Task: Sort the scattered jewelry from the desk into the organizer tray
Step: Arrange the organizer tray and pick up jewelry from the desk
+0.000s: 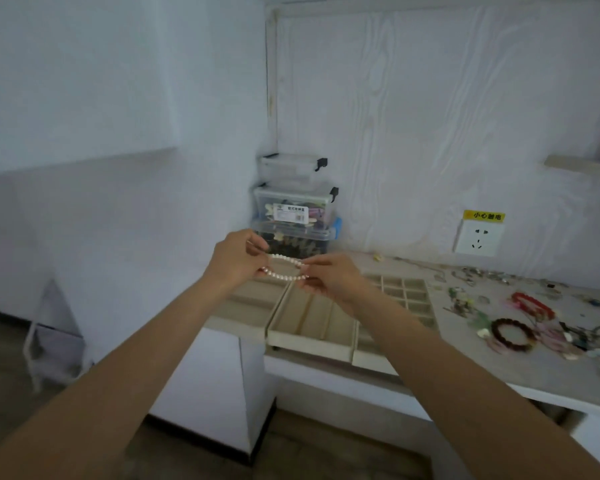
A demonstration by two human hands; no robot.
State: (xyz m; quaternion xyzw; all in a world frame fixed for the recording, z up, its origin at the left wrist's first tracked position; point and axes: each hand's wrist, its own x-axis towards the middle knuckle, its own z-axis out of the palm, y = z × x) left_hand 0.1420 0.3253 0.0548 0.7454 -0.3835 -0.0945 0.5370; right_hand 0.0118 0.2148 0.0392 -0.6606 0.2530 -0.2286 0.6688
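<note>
A white pearl bracelet point(285, 268) hangs stretched between both hands above the beige organizer tray point(310, 339). My left hand point(235, 259) pinches its left end and my right hand point(329, 277) pinches its right end. The tray sits at the left end of the desk, with long slots in front and a grid of small compartments point(407, 294) behind my right arm. Scattered jewelry lies on the desk to the right, including a dark brown bead bracelet point(513, 336) and a red bracelet point(532, 303).
Three clear plastic storage boxes point(293, 209) are stacked in the corner behind the tray. A wall socket point(477, 237) with a yellow label is above the desk. The desk's front edge point(361, 374) runs under my right arm. A white frame stands on the floor at left.
</note>
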